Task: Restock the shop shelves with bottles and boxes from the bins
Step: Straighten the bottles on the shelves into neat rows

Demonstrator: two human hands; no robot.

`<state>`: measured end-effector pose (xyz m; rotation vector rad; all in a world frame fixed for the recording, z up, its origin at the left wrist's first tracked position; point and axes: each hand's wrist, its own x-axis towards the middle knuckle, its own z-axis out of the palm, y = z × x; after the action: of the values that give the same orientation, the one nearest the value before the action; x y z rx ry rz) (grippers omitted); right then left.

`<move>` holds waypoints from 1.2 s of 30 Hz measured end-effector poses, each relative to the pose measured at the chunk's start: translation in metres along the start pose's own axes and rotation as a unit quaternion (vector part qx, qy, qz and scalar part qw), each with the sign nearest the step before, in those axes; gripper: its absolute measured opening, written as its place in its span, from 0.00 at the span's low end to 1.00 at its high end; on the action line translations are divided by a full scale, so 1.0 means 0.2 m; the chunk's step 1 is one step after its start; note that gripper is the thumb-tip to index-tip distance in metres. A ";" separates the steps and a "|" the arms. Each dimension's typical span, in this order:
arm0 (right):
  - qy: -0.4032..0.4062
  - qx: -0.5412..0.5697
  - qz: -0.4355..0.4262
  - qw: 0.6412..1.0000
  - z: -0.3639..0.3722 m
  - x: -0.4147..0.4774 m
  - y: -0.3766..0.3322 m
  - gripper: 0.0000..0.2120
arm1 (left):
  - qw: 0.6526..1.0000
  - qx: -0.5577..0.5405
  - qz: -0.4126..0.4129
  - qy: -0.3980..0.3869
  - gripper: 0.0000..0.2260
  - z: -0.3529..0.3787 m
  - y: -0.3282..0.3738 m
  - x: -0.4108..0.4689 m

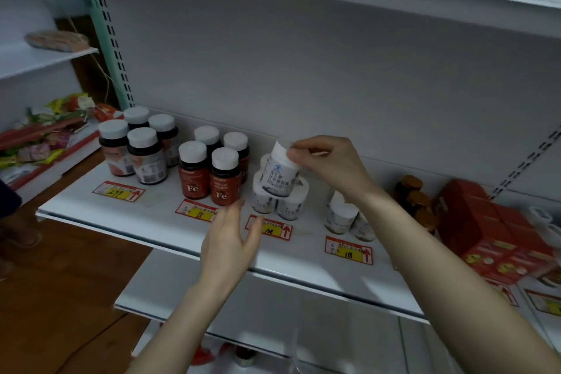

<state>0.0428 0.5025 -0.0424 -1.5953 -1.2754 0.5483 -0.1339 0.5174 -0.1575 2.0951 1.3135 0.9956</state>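
1. The right hand (328, 161) pinches the white bottle (280, 174) near its cap. The bottle sits tilted on top of the lower white bottles (274, 202) on the shelf (145, 218).
2. The left hand (230, 240) hovers just in front of them, fingers straight, holding nothing.
3. Set the bottle upright, base centred across the caps below, before releasing.
4. Brace the lower bottles with the left hand. A tilted release would likely topple the stack.

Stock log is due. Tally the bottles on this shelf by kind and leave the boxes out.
Dark bottles, white caps: 4
Red Fe bottles: 4
White bottles, middle group: 4 in view, counting the held bottle in the right hand
White bottles, right group: 2 in view, partly hidden
Brown bottles, gold caps: 3
Total: 17 in view
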 end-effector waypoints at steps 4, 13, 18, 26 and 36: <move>0.068 -0.035 -0.016 0.997 -0.04 0.04 0.04 0.07 | 0.991 0.124 0.034 -0.022 0.25 0.10 -0.08 -0.07; 0.123 -0.117 0.002 0.985 -0.06 0.27 0.21 0.13 | 0.977 0.189 0.031 -0.092 0.22 0.23 -0.22 -0.16; 0.067 -0.150 0.067 0.984 -0.01 0.33 0.33 0.16 | 0.978 0.185 0.014 -0.094 0.23 0.24 -0.23 -0.17; 0.009 -0.160 0.116 0.980 0.11 0.33 0.40 0.16 | 0.978 0.194 0.020 -0.073 0.23 0.24 -0.23 -0.17; -0.015 -0.159 0.150 0.976 0.15 0.30 0.44 0.17 | 0.979 0.198 0.041 -0.041 0.22 0.26 -0.25 -0.17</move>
<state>0.0808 0.5720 -0.1190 -2.0755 -1.1941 0.5753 -0.1307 0.5066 -0.2369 2.4720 1.4895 0.7137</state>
